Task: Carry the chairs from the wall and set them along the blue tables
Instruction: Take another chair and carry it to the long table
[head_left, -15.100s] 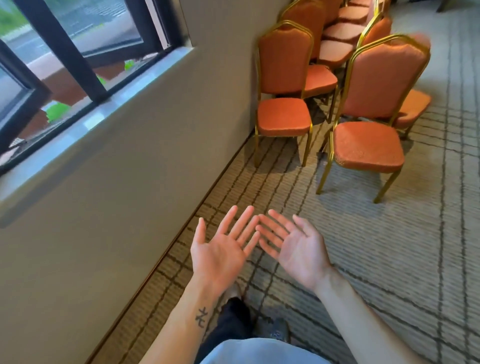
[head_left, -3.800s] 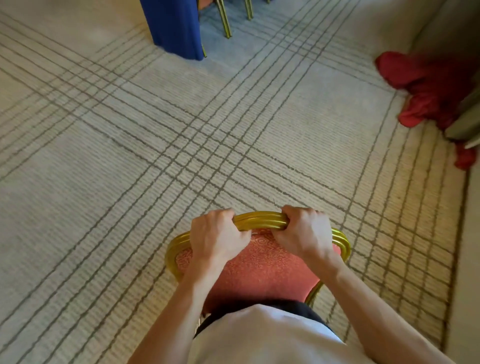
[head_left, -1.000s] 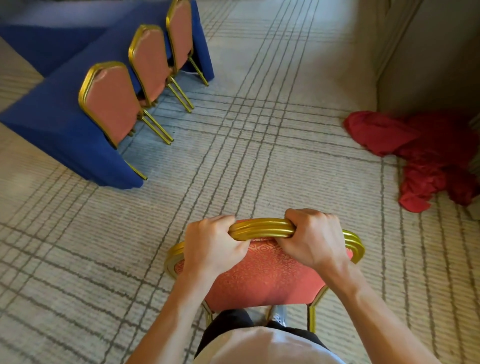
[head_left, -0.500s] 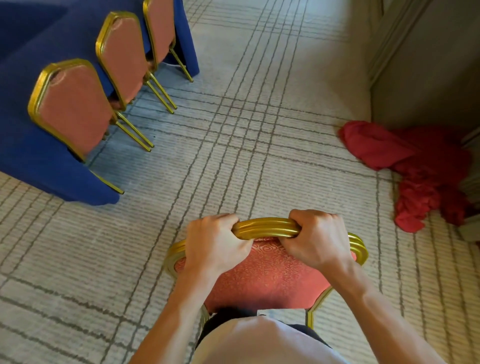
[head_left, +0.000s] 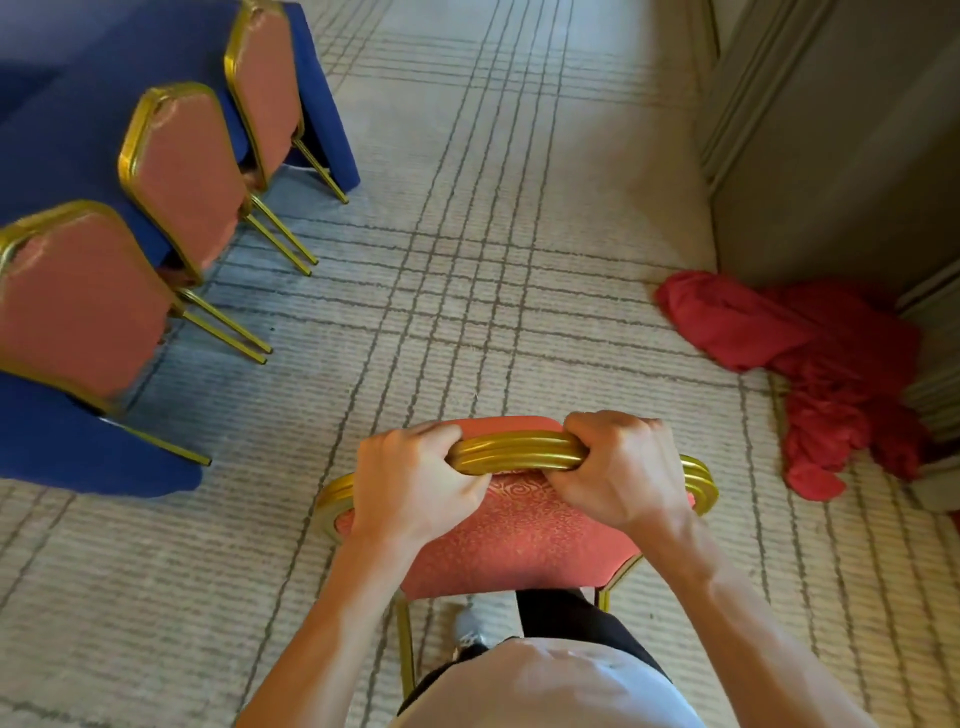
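Observation:
An orange chair (head_left: 514, 540) with a gold frame is right in front of me, seen from above its backrest. My left hand (head_left: 410, 483) and my right hand (head_left: 618, 467) both grip the gold top rail, side by side. The chair's seat and most of its legs are hidden below the backrest. At the upper left a blue-draped table (head_left: 62, 130) has three matching chairs (head_left: 187, 171) tucked along its near side, their backs toward me.
A heap of red cloth (head_left: 810, 358) lies on the carpet at the right, against a beige wall (head_left: 841, 156). Striped grey carpet (head_left: 493, 249) stretches open between the table and the wall. My foot (head_left: 470, 623) shows under the chair.
The view has swung a little right and closer: the table and its chairs sit further in from the left edge. Both hands keep the same grip on the top rail.

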